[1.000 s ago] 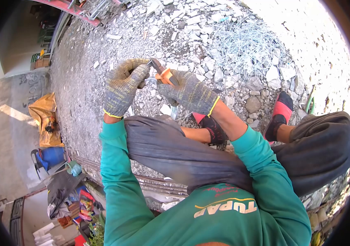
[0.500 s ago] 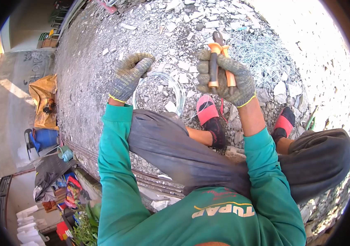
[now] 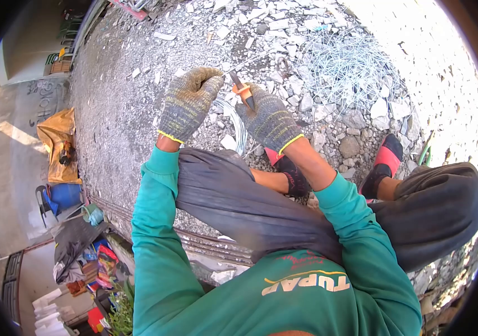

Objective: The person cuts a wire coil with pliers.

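My left hand (image 3: 191, 103), in a grey-and-yellow knitted glove, is closed in a pinch on a thin wire (image 3: 250, 60) that runs off toward the upper right. Gloved the same way, my right hand (image 3: 271, 119) grips cutting pliers (image 3: 241, 89) with orange and black handles. The plier jaws point up beside my left fingertips, right at the wire. Below and between the hands lies a coil of wire (image 3: 239, 130), partly hidden by both gloves.
A tangled heap of short wire pieces (image 3: 354, 70) lies on the rubble at the upper right. My feet in red-and-black footwear (image 3: 383, 162) stand on the gravel. Long rods (image 3: 211, 246) run along the ground near my knee. An orange tarp (image 3: 58, 145) and a blue container (image 3: 64, 193) are at the left.
My right hand has moved left with the pliers and turned from palm-up to palm-down, bringing the jaws beside my left fingers. My left hand has shifted slightly right.
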The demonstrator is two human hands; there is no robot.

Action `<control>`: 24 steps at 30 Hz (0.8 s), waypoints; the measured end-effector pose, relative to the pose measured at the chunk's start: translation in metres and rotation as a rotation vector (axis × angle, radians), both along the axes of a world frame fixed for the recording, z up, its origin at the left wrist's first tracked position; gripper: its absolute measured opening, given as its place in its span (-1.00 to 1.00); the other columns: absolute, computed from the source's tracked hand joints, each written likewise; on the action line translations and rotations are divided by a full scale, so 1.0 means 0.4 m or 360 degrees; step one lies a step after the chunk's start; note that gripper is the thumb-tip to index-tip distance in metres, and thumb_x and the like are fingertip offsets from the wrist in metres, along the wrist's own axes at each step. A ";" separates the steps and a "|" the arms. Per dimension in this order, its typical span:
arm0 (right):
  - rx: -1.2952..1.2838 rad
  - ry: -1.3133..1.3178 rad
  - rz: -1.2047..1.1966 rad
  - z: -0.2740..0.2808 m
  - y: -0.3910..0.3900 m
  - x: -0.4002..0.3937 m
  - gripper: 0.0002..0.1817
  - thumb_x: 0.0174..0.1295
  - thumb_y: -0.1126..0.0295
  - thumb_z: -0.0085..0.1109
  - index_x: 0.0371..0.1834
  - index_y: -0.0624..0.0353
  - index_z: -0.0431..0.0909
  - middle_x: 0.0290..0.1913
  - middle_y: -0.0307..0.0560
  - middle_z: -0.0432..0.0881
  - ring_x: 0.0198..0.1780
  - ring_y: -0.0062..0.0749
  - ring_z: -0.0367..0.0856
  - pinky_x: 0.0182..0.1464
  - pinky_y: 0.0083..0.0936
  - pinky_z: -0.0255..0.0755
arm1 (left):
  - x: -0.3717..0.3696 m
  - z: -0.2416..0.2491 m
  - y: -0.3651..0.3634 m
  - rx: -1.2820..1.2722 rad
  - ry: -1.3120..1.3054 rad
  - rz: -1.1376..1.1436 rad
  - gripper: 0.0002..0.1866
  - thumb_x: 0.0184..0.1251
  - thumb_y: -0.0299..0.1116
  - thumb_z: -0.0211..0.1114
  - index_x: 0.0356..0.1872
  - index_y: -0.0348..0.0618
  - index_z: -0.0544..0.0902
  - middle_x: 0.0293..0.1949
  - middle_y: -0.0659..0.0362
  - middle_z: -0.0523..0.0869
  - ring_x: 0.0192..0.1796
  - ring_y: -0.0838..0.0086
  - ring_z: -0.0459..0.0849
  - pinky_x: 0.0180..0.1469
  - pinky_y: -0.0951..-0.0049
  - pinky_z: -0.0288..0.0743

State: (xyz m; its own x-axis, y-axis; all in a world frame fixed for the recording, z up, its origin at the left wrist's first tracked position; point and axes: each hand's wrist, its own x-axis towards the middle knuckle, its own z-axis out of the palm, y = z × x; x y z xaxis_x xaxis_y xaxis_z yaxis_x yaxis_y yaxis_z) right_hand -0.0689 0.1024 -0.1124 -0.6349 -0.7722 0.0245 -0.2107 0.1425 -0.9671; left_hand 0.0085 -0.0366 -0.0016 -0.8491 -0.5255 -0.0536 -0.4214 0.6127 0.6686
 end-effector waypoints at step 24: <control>-0.0098 -0.0285 0.0007 -0.023 -0.007 0.004 -0.70 0.30 0.18 0.26 -0.03 0.12 0.62 -0.31 0.15 0.70 -0.27 0.08 0.69 -0.26 -0.14 0.53 | 0.011 0.005 0.041 0.0057 -0.0067 -0.0104 -0.72 0.43 -0.39 0.28 0.07 -0.27 0.67 -0.21 0.19 0.75 -0.22 0.64 0.62 -0.18 0.56 0.55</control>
